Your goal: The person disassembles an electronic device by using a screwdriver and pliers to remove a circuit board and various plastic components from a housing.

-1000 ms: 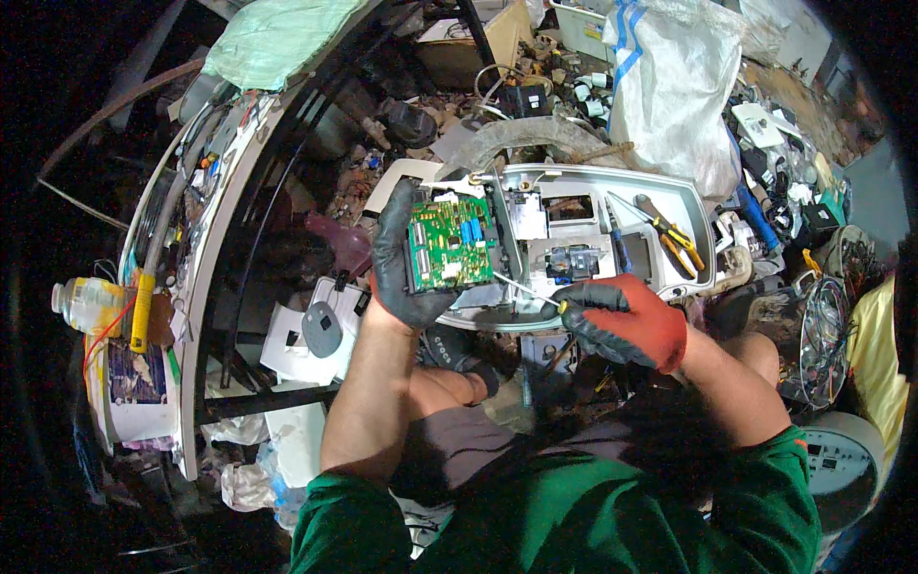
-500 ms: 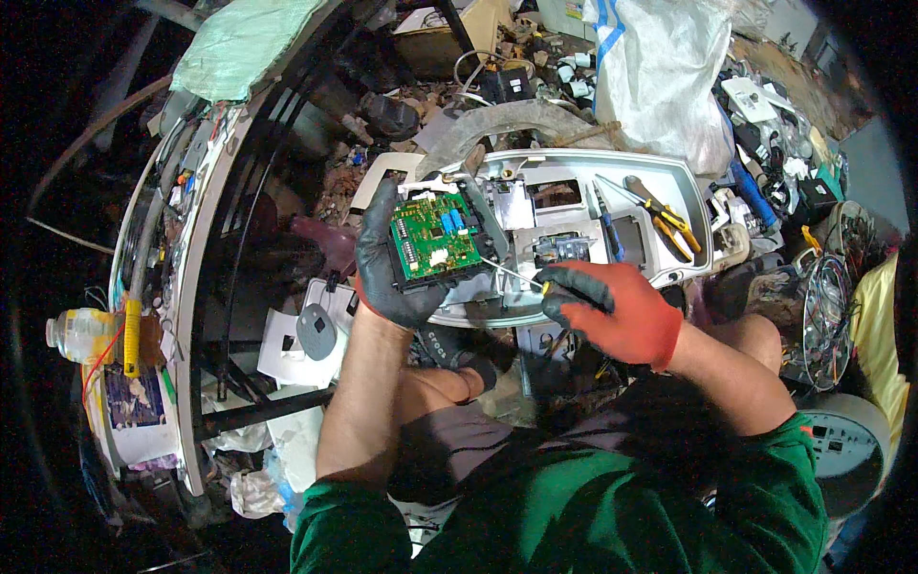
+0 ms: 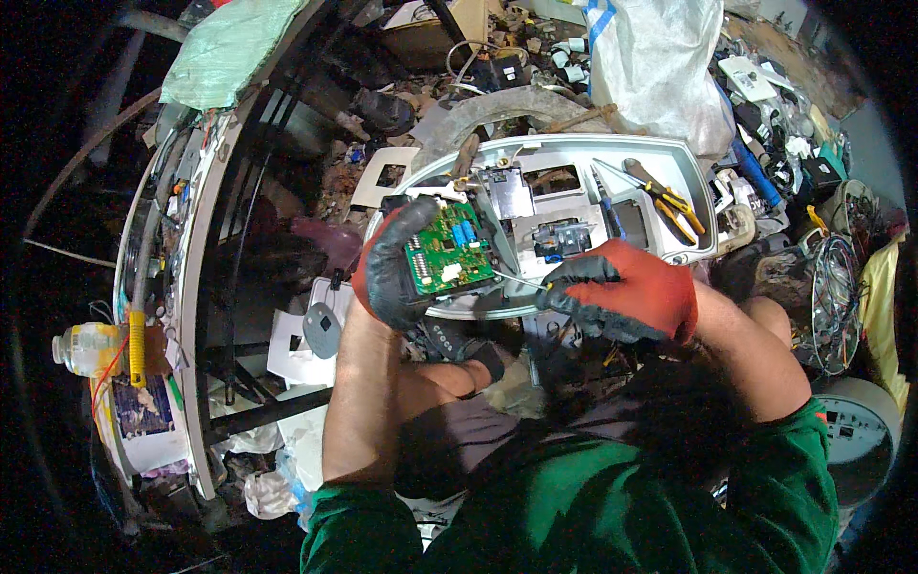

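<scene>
My gloved left hand point(image 3: 394, 268) is closed round the left side of a green circuit board point(image 3: 445, 253) in a black frame, its thumb over the upper left corner. Blue and white components stand on the board. In my gloved right hand point(image 3: 617, 292) is a screwdriver point(image 3: 516, 278), its handle mostly hidden by the fingers. The shaft points left, with its tip at the board's lower right edge. Below and behind them lies a white plastic housing point(image 3: 669, 153) with a metal plate and a small dark mechanism point(image 3: 561, 239) inside.
Yellow-and-black pliers point(image 3: 669, 203) lie in the housing's right part. A white sack point(image 3: 660, 77) stands behind it, with electronic scrap to the right. On the left are a metal-framed rack point(image 3: 225, 163) and a plastic bottle point(image 3: 91, 348). Coiled wires point(image 3: 830, 311) lie at the right.
The board has tilted slightly and sits a little further right in my left hand. My right hand has turned, its fingers curling more over the screwdriver handle.
</scene>
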Motion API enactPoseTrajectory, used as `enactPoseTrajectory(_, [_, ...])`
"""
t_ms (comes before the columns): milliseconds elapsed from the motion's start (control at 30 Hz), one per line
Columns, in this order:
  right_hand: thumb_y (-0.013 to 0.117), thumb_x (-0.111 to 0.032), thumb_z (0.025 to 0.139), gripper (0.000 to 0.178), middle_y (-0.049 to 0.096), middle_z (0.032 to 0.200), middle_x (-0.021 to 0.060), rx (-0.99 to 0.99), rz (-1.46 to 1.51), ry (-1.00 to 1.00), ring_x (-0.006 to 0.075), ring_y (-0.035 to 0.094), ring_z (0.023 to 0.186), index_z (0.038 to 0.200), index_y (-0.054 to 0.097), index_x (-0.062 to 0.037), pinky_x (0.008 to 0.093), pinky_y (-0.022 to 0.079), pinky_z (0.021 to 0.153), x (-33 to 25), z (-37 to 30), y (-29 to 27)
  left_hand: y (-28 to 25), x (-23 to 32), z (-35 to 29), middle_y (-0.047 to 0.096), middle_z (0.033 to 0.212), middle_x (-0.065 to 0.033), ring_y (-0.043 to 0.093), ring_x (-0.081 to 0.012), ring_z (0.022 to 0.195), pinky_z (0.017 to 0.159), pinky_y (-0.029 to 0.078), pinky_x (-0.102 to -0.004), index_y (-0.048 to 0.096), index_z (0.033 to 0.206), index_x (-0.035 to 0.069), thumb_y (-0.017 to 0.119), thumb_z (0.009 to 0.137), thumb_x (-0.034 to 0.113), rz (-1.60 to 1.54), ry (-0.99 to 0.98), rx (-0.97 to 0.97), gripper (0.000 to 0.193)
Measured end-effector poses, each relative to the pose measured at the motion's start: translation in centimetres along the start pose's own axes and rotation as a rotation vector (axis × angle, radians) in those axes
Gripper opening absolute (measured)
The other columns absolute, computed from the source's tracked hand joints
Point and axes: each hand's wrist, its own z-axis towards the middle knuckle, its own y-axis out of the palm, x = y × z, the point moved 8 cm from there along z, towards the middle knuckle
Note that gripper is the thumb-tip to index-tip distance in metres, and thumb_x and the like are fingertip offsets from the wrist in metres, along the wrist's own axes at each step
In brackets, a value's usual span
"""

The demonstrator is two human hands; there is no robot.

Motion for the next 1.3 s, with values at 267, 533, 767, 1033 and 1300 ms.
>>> enactPoseTrajectory(267, [0.062,-0.023,0.089,0.028,0.067,0.085,0.0222,-0.002,-0.178,-0.076,0.0368,0.066,0.080,0.108,0.062,-0.0019,0.0446,0.051,0.073,-2.2,-0.3,1.3,1.7,0.5,-0.2,0.068,0.112,-0.0193,0.068,-0.0333,0.100,0.087,0.058,-0.0532,0.060,0.122,0.002,0.059,0.093,0.039,-0.101,0.141,-0.119,0.046])
enactPoseTrajectory(533, [0.063,-0.026,0.088,0.040,0.066,0.091,0.0237,0.087,0.028,-0.126,0.0420,0.065,0.087,0.117,0.059,0.0003,0.0481,0.052,0.076,0.1,-0.9,3.8,0.1,-0.1,0.6,0.068,0.112,-0.0159,0.069,-0.0298,0.100,0.089,0.058,-0.0483,0.059,0.123,0.004,0.059,0.095,0.032,0.008,0.154,-0.061,0.040])
enactPoseTrajectory(767, [0.062,-0.022,0.089,0.028,0.067,0.086,0.0212,-0.041,-0.204,-0.114,0.0355,0.065,0.082,0.107,0.063,-0.0011,0.0435,0.051,0.074,-0.5,0.0,3.0,-1.4,0.2,0.1,0.063,0.121,-0.0185,0.065,-0.0284,0.109,0.092,0.058,-0.0437,0.057,0.124,-0.004,0.059,0.095,0.011,0.250,0.233,-0.216,0.032])
enactPoseTrajectory(1033, [0.063,-0.017,0.088,0.034,0.068,0.087,0.0176,-0.102,-0.113,-0.150,0.0268,0.067,0.081,0.117,0.061,-0.0002,0.0381,0.052,0.076,-0.3,0.2,1.3,0.0,0.9,-0.1,0.063,0.121,-0.0178,0.065,-0.0314,0.106,0.092,0.056,-0.0517,0.060,0.123,0.002,0.061,0.092,0.027,0.128,0.145,-0.030,0.039])
enactPoseTrajectory(1300, [0.062,-0.018,0.090,0.036,0.069,0.095,0.0182,-0.061,-0.225,-0.059,0.0272,0.068,0.087,0.120,0.061,-0.0001,0.0380,0.053,0.081,-0.9,-0.5,1.9,-0.6,0.8,-0.3,0.066,0.115,-0.0151,0.064,-0.0315,0.103,0.093,0.052,-0.0512,0.061,0.121,0.005,0.052,0.094,0.056,0.039,0.403,0.142,0.059])
